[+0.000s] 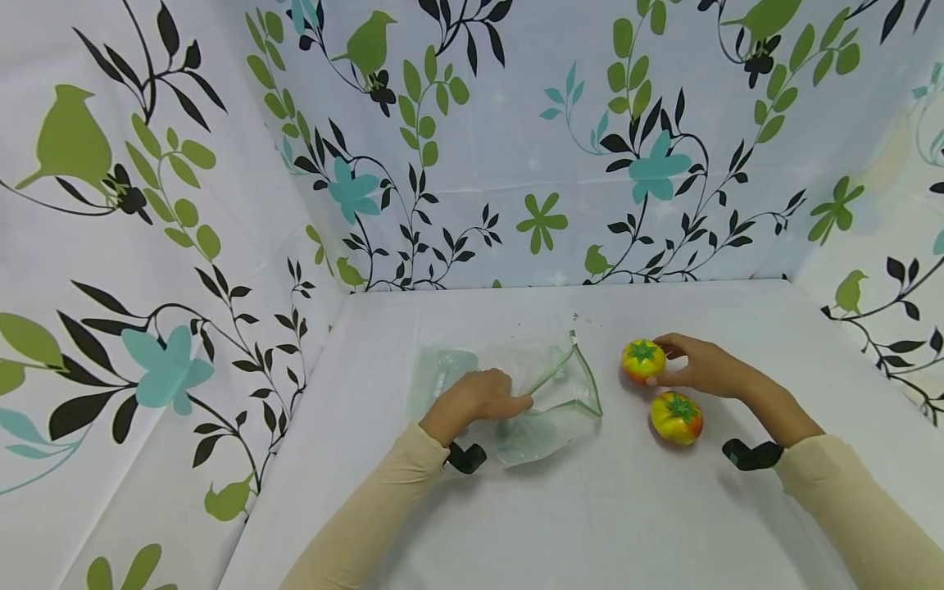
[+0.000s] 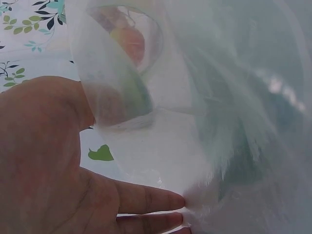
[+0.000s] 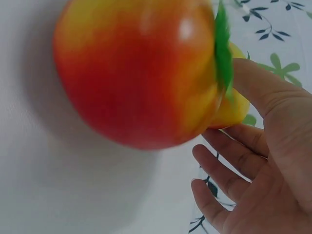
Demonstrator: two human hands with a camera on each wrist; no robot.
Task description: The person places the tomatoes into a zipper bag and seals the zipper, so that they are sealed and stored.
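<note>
My left hand [image 1: 474, 400] holds the rim of a clear plastic bag [image 1: 534, 438] lying on the table, its green-edged mouth standing open toward the right. In the left wrist view, the thumb shows through the film [image 2: 161, 141] and the fingers reach along it. Right of the bag are two yellow-and-red tomatoes with green leafy tops. Around the farther tomato [image 1: 640, 360], my right hand [image 1: 704, 369] has its thumb and fingers in a pinch. The nearer tomato [image 1: 674, 419] sits just in front of that hand and fills much of the right wrist view.
A white table [image 1: 590, 524] lies under everything. Behind it and to both sides hangs a cloth [image 1: 501, 147] printed with birds, leaves and flowers. Dark wrist-camera mounts [image 1: 752, 455] stick out from both sleeves close to the tabletop.
</note>
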